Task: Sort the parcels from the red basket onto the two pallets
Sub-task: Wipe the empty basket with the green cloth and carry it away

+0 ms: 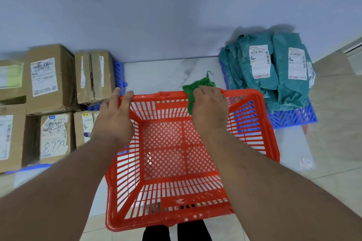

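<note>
While my left hand (114, 115) curls over the basket (176, 164) far rim, my right hand (208, 107) pinches a green scrap (197, 88) there. I judge the basket light, stiff, best held by its rim; no parcels show inside. Left of it, boxes (49, 92), one marked "8772"; right, soft teal bags (274, 70) on a blue pallet (293, 117).

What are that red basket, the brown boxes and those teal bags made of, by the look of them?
The red basket looks like moulded plastic: glossy, with a regular lattice of slots. The brown boxes seem to be corrugated cardboard: matt, creased, with dented edges and paper labels. The teal bags look like thin plastic film mailers: wrinkled, slightly shiny, though scuffed pale.
</note>
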The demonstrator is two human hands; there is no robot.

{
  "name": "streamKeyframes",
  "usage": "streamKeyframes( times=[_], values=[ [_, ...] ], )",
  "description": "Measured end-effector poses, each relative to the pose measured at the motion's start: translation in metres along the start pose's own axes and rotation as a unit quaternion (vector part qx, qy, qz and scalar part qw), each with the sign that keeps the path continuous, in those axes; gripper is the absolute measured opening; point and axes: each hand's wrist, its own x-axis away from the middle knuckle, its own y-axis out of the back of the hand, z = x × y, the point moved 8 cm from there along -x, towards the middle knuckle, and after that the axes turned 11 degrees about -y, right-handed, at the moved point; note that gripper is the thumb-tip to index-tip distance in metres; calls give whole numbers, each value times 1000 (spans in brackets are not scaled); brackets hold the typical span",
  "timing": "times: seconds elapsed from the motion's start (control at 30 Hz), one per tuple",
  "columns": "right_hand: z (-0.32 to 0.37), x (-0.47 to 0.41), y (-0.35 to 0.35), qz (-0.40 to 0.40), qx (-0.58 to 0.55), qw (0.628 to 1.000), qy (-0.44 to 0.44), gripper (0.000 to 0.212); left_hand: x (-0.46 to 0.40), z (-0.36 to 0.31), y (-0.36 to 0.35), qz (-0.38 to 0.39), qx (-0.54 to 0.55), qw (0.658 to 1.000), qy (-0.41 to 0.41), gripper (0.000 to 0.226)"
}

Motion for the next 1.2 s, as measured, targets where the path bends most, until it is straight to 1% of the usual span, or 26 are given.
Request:
streamKeyframes(
  times=[0.1,0.17,0.23,0.3,0.4,0.47,0.5,0.53,0.57,0.6,0.63,0.67,0.7,0.73,0.77,0.8,0.83,0.87,0.9,0.97,1.07,1.1,1.13,1.2],
  values=[
    [0,0,2,-18,-48,998,-42,15,-1,2,-1,-1,3,1000,2,93],
    [5,9,4,-25,-66,997,-41,9,-2,1,-2,-8,3,1000,0,92],
    [25,24,-2,-15,-58,998,-8,11,-1,1,-2,-10,1,1000,-2,92],
    [50,37,-16,9,-50,998,29,18,-1,1,-2,-7,-2,1000,-4,93],
    [89,52,-29,34,-75,994,79,23,0,2,-3,-6,-2,1000,-13,97],
    [112,66,-40,76,-69,984,146,26,-1,3,-4,-3,-4,1000,-18,102],
    [115,73,-44,100,-75,978,165,28,-1,4,-5,0,-2,1000,-21,105],
    [110,77,-47,124,-98,975,159,27,-2,4,-5,2,5,1000,-24,105],
    [100,79,-49,147,-145,970,125,23,-3,4,-5,3,14,1000,-23,104],
    [84,81,-51,171,-208,961,63,18,-2,5,-5,3,24,999,-21,102],
    [63,82,-56,198,-276,940,-24,14,-2,5,-5,1,35,999,-18,100],
    [39,85,-61,213,-343,906,-125,13,-1,6,-4,-5,45,999,-15,97],
    [13,90,-67,210,-402,860,-233,16,0,6,-3,-13,52,998,-13,93],
    [-12,97,-73,195,-452,803,-336,18,0,6,-3,-21,56,998,-12,91],
    [-35,102,-78,168,-500,738,-421,19,0,6,-3,-27,57,998,-10,90],
    [-54,102,-82,134,-543,677,-478,20,1,6,-3,-31,52,998,-10,89],
    [-68,97,-85,96,-584,622,-513,22,1,6,-4,-35,46,998,-12,88],
    [-81,89,-88,69,-617,577,-531,24,0,6,-4,-38,41,998,-15,88],
    [-89,77,-89,56,-642,549,-533,28,0,6,-5,-41,37,998,-18,87],
    [-89,49,-93,63,-661,532,-526,40,-1,5,-5,-47,27,998,-25,88],
    [-48,28,-95,97,-664,525,-523,43,-1,6,-8,-51,12,998,-26,90],
    [-29,28,-96,108,-658,534,-520,42,0,7,-7,-56,5,998,-29,91],
    [-8,31,-99,127,-645,553,-512,40,0,6,-7,-55,1,998,-27,92],
    [36,42,-107,194,-622,591,-475,31,0,6,-7,-52,1,998,-29,95]
  ],
)
